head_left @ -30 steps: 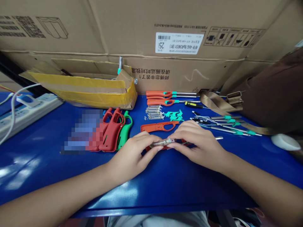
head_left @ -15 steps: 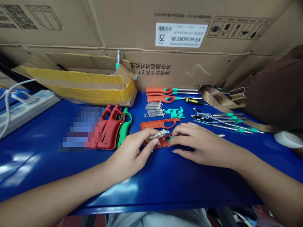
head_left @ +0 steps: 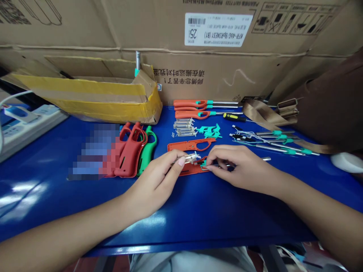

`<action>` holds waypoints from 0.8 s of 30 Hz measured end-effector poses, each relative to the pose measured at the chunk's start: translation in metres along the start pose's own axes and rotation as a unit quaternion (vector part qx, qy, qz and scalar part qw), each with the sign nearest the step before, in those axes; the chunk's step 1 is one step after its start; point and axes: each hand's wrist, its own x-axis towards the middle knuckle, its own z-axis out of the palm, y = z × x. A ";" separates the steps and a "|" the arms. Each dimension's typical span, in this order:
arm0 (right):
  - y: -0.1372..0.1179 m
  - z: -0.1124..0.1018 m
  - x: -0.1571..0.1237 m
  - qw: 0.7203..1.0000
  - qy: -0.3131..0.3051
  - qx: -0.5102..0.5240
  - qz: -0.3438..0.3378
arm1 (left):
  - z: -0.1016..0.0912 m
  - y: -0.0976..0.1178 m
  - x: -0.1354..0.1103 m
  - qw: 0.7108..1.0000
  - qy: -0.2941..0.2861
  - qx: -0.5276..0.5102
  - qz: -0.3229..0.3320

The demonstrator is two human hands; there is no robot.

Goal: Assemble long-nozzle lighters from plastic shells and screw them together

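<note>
My left hand grips a small clear lighter fuel tank between thumb and fingers, its white valve end pointing right. Just beneath lies an orange lighter half-shell, partly covered by that hand. My right hand is closed in a pinch at the shell's right end, beside a green lighter part and a thin pale wire. Its fingertips hide what they hold. A metal lighter tube shows beyond the right hand. Behind the hands rests another orange half-shell.
Farther back lie several fuel tanks, green triggers, assembled orange lighters and a screwdriver. Wired metal tubes lie right. Red and green shells, a taped box and a power strip stand left.
My right hand's fingers have drawn together into a pinch at the green part. My left hand has tilted the fuel tank and brought it slightly nearer the right hand.
</note>
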 end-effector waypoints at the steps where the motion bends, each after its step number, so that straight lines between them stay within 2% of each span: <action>1: 0.000 0.001 0.000 0.999 0.005 0.026 0.035 | 0.000 0.000 0.000 1.000 -0.005 0.002 0.012; 4: -0.001 0.002 0.002 0.986 -0.004 0.111 0.128 | -0.001 -0.001 0.001 0.999 -0.018 0.015 0.035; 7: -0.003 0.001 0.005 0.971 -0.016 0.175 0.164 | -0.002 0.000 0.001 0.997 -0.034 0.045 0.046; 12: -0.008 -0.001 0.005 0.967 -0.031 0.190 0.165 | -0.004 0.001 0.000 0.993 -0.057 0.074 0.065; 24: -0.011 -0.001 0.003 0.968 -0.030 0.192 0.159 | -0.006 0.001 0.002 0.992 -0.064 0.078 0.071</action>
